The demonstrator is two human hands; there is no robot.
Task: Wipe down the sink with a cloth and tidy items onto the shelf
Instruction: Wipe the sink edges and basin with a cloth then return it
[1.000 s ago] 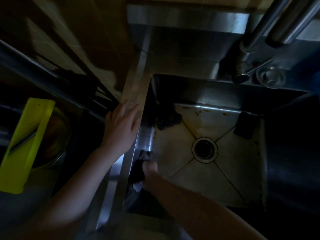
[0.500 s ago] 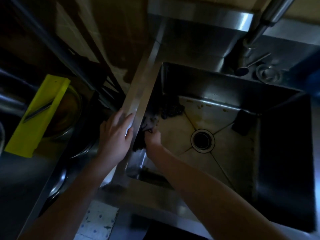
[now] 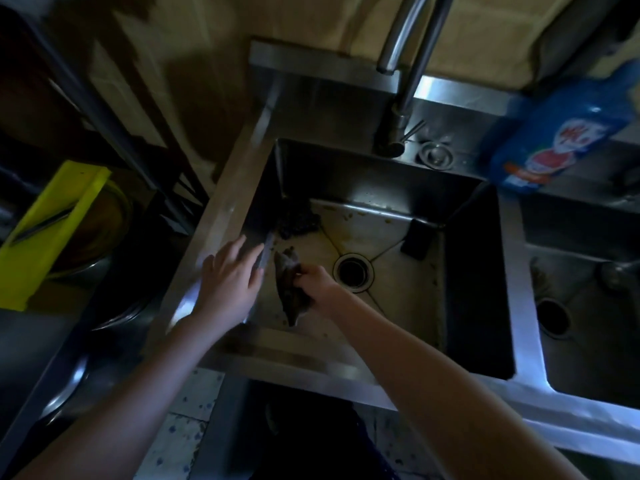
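A steel sink [image 3: 467,271] fills the middle of the dim view, with a round drain [image 3: 353,271] in its floor. My right hand [image 3: 318,285] is down inside the basin, shut on a dark crumpled cloth [image 3: 289,289] near the left wall. My left hand [image 3: 230,278] lies flat on the sink's left rim, fingers spread, holding nothing. A dark scrubber-like clump [image 3: 298,220] sits in the far left corner of the basin. A small dark block [image 3: 417,239] leans in the far right corner.
A tap [image 3: 405,81] rises behind the basin, beside a blue detergent bottle [image 3: 561,129]. A second basin [image 3: 588,306] lies to the right. On the left, a yellow-green slicer [image 3: 52,230] rests over a metal bowl [image 3: 107,237] below a dark shelf frame [image 3: 104,109].
My right hand has moved with the cloth from the basin's left wall out over the floor toward the drain. My left hand slid slightly along the rim. The camera has tilted back, showing more sink.
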